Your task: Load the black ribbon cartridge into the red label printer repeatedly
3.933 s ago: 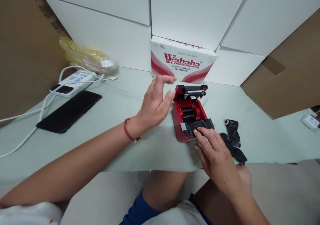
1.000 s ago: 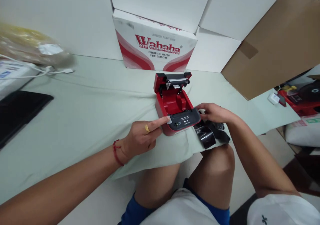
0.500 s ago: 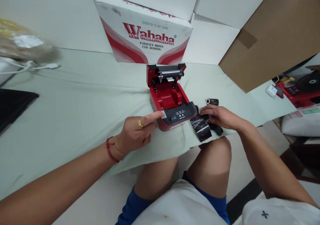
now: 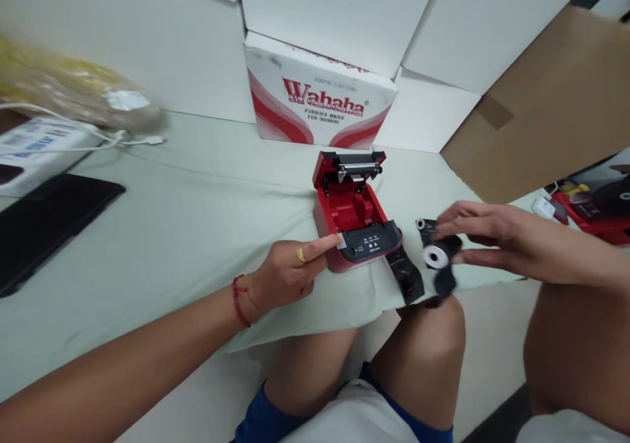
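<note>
Red label printer point(image 4: 352, 210) lies open, lid raised toward the counter's far edge point(image 4: 197, 118); left hand point(image 4: 285, 274), ungripped, presses one finger on its panel point(image 4: 369, 243); right hand point(image 4: 512, 241) grasps a black ribbon roll point(image 4: 438, 256) (motion-blurred).

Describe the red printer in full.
The red printer is a compact box of glossy-looking plastic. Its lid stands open at the back, carrying a metal and black roller assembly, and its red interior shows. A black control panel with small buttons spans the front. It sits on a pale green cloth, before a Wahaha carton. The left index finger touches a white tab at the panel's left end.
</note>
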`<state>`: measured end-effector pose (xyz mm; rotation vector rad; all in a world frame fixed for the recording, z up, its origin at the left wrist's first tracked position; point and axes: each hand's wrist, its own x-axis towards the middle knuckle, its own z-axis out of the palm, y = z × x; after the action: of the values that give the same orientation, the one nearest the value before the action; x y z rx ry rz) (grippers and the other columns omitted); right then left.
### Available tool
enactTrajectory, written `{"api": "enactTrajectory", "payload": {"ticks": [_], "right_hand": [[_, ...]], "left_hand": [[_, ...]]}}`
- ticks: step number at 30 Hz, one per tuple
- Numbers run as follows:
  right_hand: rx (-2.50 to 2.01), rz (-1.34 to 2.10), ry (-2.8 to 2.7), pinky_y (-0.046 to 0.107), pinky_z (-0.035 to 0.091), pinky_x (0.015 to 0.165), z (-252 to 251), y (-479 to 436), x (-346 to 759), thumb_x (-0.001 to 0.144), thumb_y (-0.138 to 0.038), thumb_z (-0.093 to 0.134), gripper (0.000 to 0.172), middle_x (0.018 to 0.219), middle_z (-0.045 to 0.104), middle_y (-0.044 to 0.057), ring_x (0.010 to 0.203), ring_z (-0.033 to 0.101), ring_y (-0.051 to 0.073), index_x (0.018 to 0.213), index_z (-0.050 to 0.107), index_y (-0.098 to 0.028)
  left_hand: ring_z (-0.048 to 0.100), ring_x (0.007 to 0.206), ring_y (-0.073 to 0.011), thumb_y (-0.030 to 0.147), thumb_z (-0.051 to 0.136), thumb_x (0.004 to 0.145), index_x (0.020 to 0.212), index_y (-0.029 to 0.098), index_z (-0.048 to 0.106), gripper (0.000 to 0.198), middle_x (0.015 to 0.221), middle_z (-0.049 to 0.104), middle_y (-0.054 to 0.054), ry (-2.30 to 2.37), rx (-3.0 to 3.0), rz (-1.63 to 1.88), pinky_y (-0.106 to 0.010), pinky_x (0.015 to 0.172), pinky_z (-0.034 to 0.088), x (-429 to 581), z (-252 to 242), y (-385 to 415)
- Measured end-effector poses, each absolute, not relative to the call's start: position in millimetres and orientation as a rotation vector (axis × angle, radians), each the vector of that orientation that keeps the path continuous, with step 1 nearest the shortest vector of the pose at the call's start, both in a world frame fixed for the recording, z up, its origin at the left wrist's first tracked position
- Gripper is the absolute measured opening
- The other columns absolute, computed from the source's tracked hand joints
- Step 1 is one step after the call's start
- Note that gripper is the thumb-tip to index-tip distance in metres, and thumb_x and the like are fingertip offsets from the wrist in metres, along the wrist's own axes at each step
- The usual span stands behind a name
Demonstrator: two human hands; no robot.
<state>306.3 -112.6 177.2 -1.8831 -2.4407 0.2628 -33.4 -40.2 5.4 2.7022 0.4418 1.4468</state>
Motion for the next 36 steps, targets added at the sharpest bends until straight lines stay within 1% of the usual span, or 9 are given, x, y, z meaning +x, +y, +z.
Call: {"api": "enactTrajectory", "payload": {"ticks": [4,9,12,15,19,24,28,33,36], "right_hand": [[-1.875,0.219,-2.445,0.037,0.056,0.080,163,-77,243,0.090,-0.040,0.068,0.041,0.103,0.078,0.005,0.095,0.073,0.027,0.130,0.069,-0.032],[-1.959,0.206,-2.481,0.036,0.054,0.080,146,-42,193,0.093,-0.025,0.059,0.040,0.110,0.079,0.004,0.098,0.073,0.028,0.132,0.068,-0.033],[-2.110,0.116,-2.578,0.036,0.051,0.080,142,-28,180,0.093,-0.024,0.057,0.045,0.119,0.077,0.006,0.104,0.072,0.030,0.135,0.066,-0.031],[-2.214,0.057,-2.626,0.035,0.049,0.074,139,-17,174,0.091,-0.025,0.056,0.047,0.121,0.077,0.008,0.103,0.071,0.031,0.137,0.066,-0.032],[-2.272,0.020,-2.649,0.034,0.048,0.070,138,-10,163,0.092,-0.024,0.054,0.043,0.114,0.077,0.012,0.097,0.072,0.031,0.132,0.068,-0.030],[-2.321,-0.098,-2.678,0.035,0.050,0.075,148,-12,145,0.093,-0.016,0.050,0.032,0.101,0.077,0.017,0.095,0.074,0.030,0.116,0.072,-0.019],[-2.323,-0.183,-2.681,0.037,0.052,0.079,147,-20,136,0.096,-0.016,0.047,0.031,0.094,0.077,0.019,0.092,0.075,0.030,0.116,0.070,-0.013],[-2.234,-0.155,-2.721,0.037,0.052,0.079,133,-10,135,0.097,-0.016,0.047,0.029,0.100,0.076,0.020,0.095,0.073,0.030,0.113,0.071,-0.014],[-2.168,-0.079,-2.754,0.036,0.052,0.077,127,-6,150,0.095,-0.015,0.049,0.030,0.106,0.076,0.016,0.095,0.073,0.029,0.115,0.071,-0.018]], "left_hand": [[0.059,0.055,-0.0075,-0.001,0.042,0.080,0.076,0.017,0.061,0.026,0.121,0.078,-0.006,0.459,2.754,1.481,-0.024,0.053,0.050,-32,10,-41],[0.059,0.057,-0.0084,0.000,0.042,0.082,0.075,0.016,0.063,0.027,0.124,0.076,-0.008,0.469,2.738,1.456,-0.026,0.054,0.050,-30,8,-43],[0.054,0.053,-0.0068,-0.001,0.042,0.083,0.075,0.015,0.062,0.027,0.124,0.077,-0.008,0.456,2.704,1.446,-0.025,0.050,0.045,-29,9,-43],[0.052,0.052,-0.0060,-0.002,0.041,0.085,0.073,0.015,0.059,0.027,0.124,0.077,-0.008,0.440,2.696,1.461,-0.025,0.048,0.043,-28,10,-42],[0.056,0.055,-0.0074,-0.002,0.040,0.085,0.071,0.016,0.057,0.027,0.125,0.076,-0.008,0.426,2.732,1.486,-0.026,0.050,0.045,-28,11,-42],[0.058,0.059,-0.0084,-0.001,0.039,0.086,0.077,0.015,0.060,0.028,0.124,0.077,-0.007,0.427,2.774,1.460,-0.025,0.053,0.049,-30,12,-41],[0.056,0.055,-0.0081,0.001,0.039,0.088,0.075,0.017,0.058,0.028,0.120,0.078,-0.005,0.434,2.807,1.524,-0.026,0.050,0.046,-29,12,-40],[0.059,0.059,-0.0085,0.003,0.042,0.089,0.076,0.017,0.060,0.026,0.124,0.077,-0.004,0.432,2.805,1.535,-0.026,0.052,0.048,-28,8,-40],[0.060,0.060,-0.0085,0.002,0.043,0.088,0.079,0.017,0.062,0.026,0.125,0.077,-0.004,0.463,2.808,1.506,-0.025,0.054,0.049,-29,6,-40]]}}
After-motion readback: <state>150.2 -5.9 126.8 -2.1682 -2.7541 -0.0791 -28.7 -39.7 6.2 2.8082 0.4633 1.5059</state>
